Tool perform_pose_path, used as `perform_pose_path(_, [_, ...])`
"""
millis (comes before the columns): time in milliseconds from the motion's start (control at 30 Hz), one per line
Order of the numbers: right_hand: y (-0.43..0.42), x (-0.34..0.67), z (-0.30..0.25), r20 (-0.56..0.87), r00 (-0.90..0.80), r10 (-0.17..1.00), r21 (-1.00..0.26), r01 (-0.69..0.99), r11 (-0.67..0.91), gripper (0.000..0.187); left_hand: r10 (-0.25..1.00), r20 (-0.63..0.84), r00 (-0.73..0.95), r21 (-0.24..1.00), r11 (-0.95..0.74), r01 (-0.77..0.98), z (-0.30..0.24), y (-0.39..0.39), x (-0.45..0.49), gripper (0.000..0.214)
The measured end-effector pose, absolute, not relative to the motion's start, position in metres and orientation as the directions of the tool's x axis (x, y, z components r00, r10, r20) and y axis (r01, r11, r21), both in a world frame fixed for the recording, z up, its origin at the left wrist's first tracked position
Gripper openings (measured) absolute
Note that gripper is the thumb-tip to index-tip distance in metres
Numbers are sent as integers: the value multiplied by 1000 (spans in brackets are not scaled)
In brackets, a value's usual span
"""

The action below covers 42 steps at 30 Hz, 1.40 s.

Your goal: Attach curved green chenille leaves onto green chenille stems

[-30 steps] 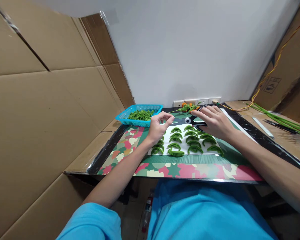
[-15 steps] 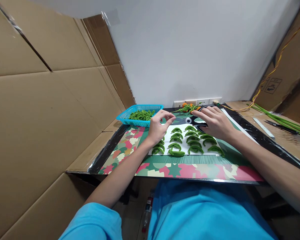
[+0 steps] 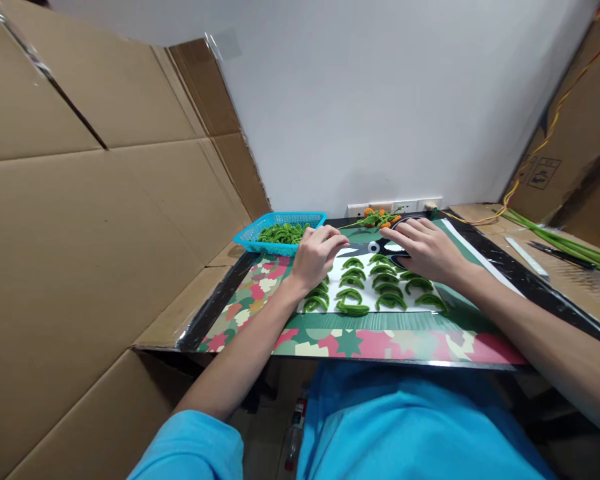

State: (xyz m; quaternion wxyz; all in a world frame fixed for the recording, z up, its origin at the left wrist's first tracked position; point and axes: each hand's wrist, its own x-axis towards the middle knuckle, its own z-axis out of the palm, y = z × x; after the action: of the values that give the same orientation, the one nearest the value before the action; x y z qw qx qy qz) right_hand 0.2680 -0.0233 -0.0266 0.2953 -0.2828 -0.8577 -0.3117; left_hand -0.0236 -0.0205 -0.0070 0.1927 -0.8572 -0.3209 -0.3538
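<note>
Fingers (image 3: pixel 337 237) of the left hand (image 3: pixel 316 257) are drawn together, thumb against fingertips, just beside the blade end of the scissors (image 3: pixel 359 249); whether something thin is pinched between them cannot be made out. Right-hand fingers curl round the black scissor handles, the right hand (image 3: pixel 425 248) covering much of the loops, and how far the blades part is hard to judge. The scissors lie across the narrow gap between the hands, over the far part of a white sheet (image 3: pixel 333 283). On that sheet, curved green pieces (image 3: pixel 351 293) sit in columns, the leftmost partly hidden by the left hand and wrist, the rightmost by the right. Nearer the body, a bare band of green mat (image 3: pixel 380 321) runs between the sheet and a patterned border (image 3: pixel 347 343) along the front edge of the desk; both forearms reach in over that edge. Close beyond the left hand, a blue basket (image 3: pixel 267 247) holds a heap of green pieces (image 3: pixel 283 233), its near right corner blocked from sight. Behind the scissors are orange and green flowers (image 3: pixel 380 218), partly covered by the right hand, and a white wall (image 3: pixel 370 100) closes off the back. Cardboard (image 3: pixel 80 253) hems in the left side. Out to the right, well apart from the hands, lie a pale bar (image 3: pixel 527 257), a dark tool too small to identify and green stems (image 3: pixel 565 241), cut off by the picture's edge.
</note>
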Motion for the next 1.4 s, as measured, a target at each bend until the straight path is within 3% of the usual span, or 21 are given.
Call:
perform_pose_path(167, [-25, 266, -26, 686, -656, 316, 341, 673, 657, 54, 419, 715, 560, -151, -689, 709, -7, -21, -23, 25])
perform_pose_path(433, [-27, 268, -19, 672, -704, 229, 497, 658, 565, 48, 496, 729, 472, 0, -690, 724, -12, -21, -19, 18])
perform_pose_path(667, [-30, 260, -18, 680, -701, 216, 493, 655, 572, 40, 683, 671, 289, 303, -608, 734, -11, -24, -11, 20])
perform_pose_path(800, [-30, 258, -18, 678, -703, 212, 486, 646, 589, 41, 702, 664, 256, 371, -608, 702, -13, -24, -8, 25])
perform_pose_path(1033, [-34, 260, -15, 673, -725, 146, 494, 589, 640, 42, 775, 625, 90, 690, -603, 400, -11, -14, -13, 35])
perform_pose_path(1267, [-29, 266, -20, 733, -645, 215, 427, 683, 593, 46, 733, 679, 28, 679, -643, 355, -5, -11, -21, 40])
perform_pose_path(1400, [-29, 266, -24, 725, -635, 266, 380, 691, 614, 49, 686, 713, 142, 586, -695, 416, -6, -14, -19, 33])
